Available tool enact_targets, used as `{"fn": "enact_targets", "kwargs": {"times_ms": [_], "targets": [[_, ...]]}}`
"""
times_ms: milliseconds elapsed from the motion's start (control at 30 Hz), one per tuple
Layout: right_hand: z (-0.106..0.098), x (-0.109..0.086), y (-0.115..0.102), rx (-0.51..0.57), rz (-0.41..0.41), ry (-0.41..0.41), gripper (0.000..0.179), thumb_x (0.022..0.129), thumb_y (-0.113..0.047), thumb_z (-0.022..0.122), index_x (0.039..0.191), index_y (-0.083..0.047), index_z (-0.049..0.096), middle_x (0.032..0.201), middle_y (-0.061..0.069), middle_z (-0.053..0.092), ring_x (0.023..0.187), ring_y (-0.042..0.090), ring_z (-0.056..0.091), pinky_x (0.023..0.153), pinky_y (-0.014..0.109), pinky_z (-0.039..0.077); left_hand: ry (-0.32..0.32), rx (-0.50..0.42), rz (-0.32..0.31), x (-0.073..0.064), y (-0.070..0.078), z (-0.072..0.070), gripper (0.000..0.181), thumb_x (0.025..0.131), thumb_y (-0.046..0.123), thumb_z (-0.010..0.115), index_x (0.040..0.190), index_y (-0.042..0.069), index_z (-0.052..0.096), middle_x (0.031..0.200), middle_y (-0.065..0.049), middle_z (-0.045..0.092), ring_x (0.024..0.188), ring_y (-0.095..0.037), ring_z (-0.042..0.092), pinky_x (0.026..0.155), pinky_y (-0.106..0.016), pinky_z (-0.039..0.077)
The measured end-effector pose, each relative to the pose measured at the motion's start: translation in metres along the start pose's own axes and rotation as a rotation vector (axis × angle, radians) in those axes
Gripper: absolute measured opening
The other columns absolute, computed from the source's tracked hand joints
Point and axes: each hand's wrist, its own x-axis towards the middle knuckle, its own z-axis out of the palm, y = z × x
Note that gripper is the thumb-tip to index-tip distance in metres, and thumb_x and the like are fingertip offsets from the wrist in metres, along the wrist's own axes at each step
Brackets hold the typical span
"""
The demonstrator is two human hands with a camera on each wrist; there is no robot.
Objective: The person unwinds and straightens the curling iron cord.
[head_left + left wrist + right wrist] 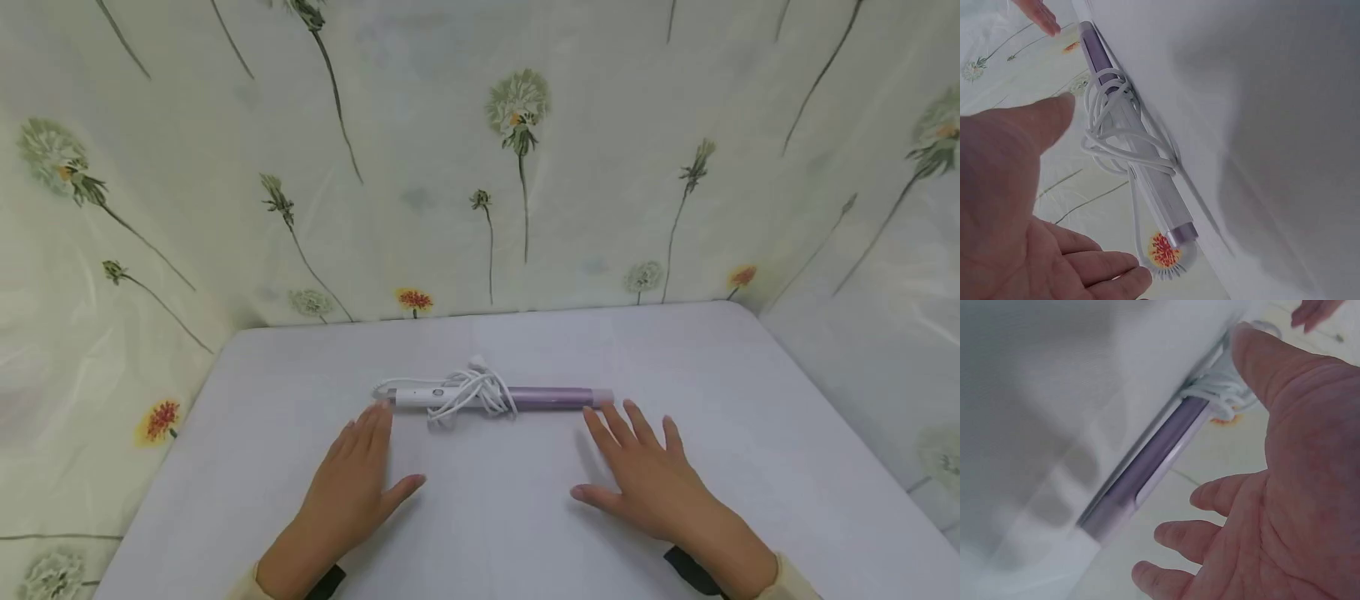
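Note:
A hair straightener [551, 398], white at one half and purple at the other, lies crosswise on the white table. Its white cord [483, 387] is looped around the middle. My left hand [348, 479] is held flat near the white end, fingers together and thumb spread. Near the purple end hovers my right hand [648, 479], its fingers straight and spread. Neither hand grips anything. In the left wrist view, the straightener's white part [1154, 187] is beside the fingers; the right wrist view has its purple part [1154, 453] in front of the palm.
The white table [495, 517] has its far edge against a floral curtain [420, 200]. The same flowered sheeting rises along the left and right sides. Dark bands show beneath both wrists.

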Motion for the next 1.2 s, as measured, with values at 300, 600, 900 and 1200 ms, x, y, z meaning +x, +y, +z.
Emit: {"fn": "enact_targets", "kwargs": {"times_ms": [300, 600, 900, 1200], "targets": [[-0.003, 0.027, -0.025, -0.103, -0.134, 0.004, 0.089, 0.091, -0.056, 0.076, 0.159, -0.009, 0.043, 0.164, 0.018, 0.038, 0.151, 0.048, 0.029, 0.109, 0.079, 0.021, 0.116, 0.027, 0.144, 0.037, 0.009, 0.015, 0.064, 0.095, 0.027, 0.079, 0.142, -0.008, 0.054, 0.141, -0.022, 0.06, 0.135, -0.038, 0.054, 0.112, -0.051, 0.042], [-0.004, 0.06, -0.042, -0.216, -0.248, 0.084, 0.08, 0.089, -0.044, 0.083, 0.154, -0.012, 0.049, 0.161, 0.014, 0.043, 0.148, 0.043, 0.036, 0.109, 0.074, 0.03, 0.098, 0.194, 0.218, 0.07, 0.01, 0.03, 0.039, 0.095, 0.002, 0.072, 0.13, -0.008, 0.061, 0.133, -0.023, 0.065, 0.13, -0.037, 0.058, 0.111, -0.047, 0.043], [-0.006, 0.086, -0.045, -0.241, -0.334, 0.138, 0.052, 0.098, -0.011, 0.072, 0.148, -0.018, 0.056, 0.157, 0.014, 0.048, 0.145, 0.042, 0.041, 0.107, 0.069, 0.038, 0.144, 0.222, 0.243, 0.097, 0.006, 0.027, 0.027, 0.091, -0.008, 0.073, 0.117, -0.003, 0.066, 0.118, -0.018, 0.066, 0.113, -0.036, 0.063, 0.092, -0.047, 0.055], [-0.003, 0.108, -0.041, -0.328, -0.403, 0.224, 0.03, 0.095, -0.008, 0.075, 0.123, -0.018, 0.069, 0.155, 0.016, 0.049, 0.144, 0.044, 0.041, 0.103, 0.066, 0.043, 0.113, 0.226, 0.257, 0.12, -0.004, 0.025, 0.017, 0.089, -0.006, 0.077, 0.104, 0.001, 0.074, 0.094, -0.013, 0.058, 0.089, -0.031, 0.06, 0.079, -0.045, 0.054]]}}
